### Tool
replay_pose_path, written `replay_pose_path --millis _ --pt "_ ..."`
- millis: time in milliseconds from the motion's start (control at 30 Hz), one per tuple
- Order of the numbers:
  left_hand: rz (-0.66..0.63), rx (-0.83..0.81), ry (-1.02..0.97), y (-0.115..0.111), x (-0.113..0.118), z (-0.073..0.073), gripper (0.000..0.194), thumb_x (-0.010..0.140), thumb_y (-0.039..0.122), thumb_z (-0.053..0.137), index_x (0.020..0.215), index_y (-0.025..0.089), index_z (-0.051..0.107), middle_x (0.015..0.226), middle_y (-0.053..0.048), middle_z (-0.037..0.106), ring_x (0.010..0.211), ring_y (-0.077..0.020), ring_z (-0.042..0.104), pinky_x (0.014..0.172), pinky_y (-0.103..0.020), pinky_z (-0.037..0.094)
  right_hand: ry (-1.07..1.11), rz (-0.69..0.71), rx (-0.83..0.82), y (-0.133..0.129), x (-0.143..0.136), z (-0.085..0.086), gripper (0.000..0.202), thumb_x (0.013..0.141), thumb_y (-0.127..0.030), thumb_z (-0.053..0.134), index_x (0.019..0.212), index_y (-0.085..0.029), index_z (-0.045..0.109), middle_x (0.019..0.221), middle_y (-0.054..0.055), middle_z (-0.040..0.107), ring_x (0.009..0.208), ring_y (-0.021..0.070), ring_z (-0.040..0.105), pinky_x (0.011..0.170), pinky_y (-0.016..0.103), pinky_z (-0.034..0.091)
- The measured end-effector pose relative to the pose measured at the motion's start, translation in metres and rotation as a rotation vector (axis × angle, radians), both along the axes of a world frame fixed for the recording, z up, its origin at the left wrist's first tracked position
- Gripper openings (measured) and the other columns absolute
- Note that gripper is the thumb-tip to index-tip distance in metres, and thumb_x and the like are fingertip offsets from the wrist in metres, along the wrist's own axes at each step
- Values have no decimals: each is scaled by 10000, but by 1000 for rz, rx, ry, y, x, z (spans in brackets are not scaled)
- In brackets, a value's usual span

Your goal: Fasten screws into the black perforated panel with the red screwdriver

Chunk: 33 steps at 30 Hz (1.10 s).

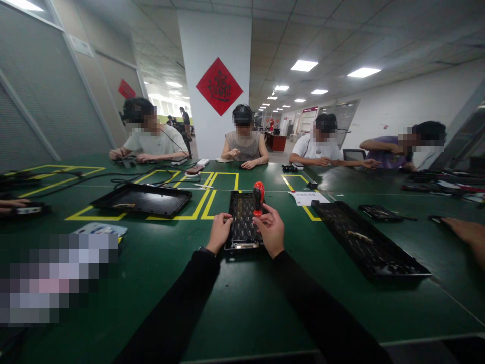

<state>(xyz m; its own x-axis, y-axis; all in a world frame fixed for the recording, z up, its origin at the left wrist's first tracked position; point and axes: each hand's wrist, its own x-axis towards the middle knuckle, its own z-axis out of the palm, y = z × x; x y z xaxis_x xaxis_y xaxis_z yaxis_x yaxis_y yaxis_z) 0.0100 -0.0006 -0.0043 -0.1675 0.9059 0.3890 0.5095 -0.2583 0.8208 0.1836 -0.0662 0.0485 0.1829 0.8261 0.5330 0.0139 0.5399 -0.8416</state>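
Observation:
Directly in front of me on the green table lies a black plastic tray with many small shiny bits in it that look like screws. Upright over its right side stands a screwdriver with a red and black handle. My right hand has its fingers closed around the lower part of that screwdriver; the tip is hidden. At the tray's left rim, my left hand has its fingers pressed together, and what they pinch is too small to name. A pale strip shows at the tray's near end.
A black tray lies to the left and a longer black tray to the right. White paper, a small black device and dark cables rest on the table. Several people sit across; other people's hands show at both sides.

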Motion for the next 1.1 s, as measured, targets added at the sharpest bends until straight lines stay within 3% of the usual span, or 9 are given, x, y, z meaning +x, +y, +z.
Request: replay_pose_path --millis 167,333,600,767,933,1100 --pt "-7 0 -6 0 0 0 210 765 315 478 865 160 578 922 -59 516 824 -163 544 817 -339 437 3 47 -23 1 0 -2 394 768 -325 556 1122 -162 501 786 40 622 688 160 629 452 205 472" --pt "-13 -4 -13 0 -1 0 214 768 321 476 869 161 576 928 -59 514 825 -163 545 817 -341 436 11 77 -14 3 0 -2 310 823 -334 474 1081 -164 500 768 32 618 604 124 609 420 183 434" --pt "-12 -3 -17 -1 0 1 206 765 311 480 858 157 580 923 -63 518 826 -162 543 819 -342 436 24 104 -43 2 0 0 357 749 -323 579 1073 -194 500 834 14 596 564 99 593 388 162 412" --pt "-19 0 -22 0 -1 0 208 767 315 477 859 158 578 927 -60 511 830 -160 540 819 -335 437 59 48 -47 3 1 -1 388 720 -313 614 1070 -188 505 758 -8 560 562 116 609 380 167 421" --pt "-12 4 -21 0 0 0 196 763 309 479 846 161 578 908 -56 511 823 -161 534 824 -335 431 53 50 -34 3 1 -1 344 759 -320 565 1062 -166 518 755 14 581 623 140 628 411 181 452" --pt "-12 5 -20 1 0 0 204 764 316 476 852 163 578 911 -57 508 824 -164 534 822 -340 430 -30 79 -14 2 0 -1 267 821 -329 466 1037 -182 524 754 9 575 566 109 600 378 161 413"
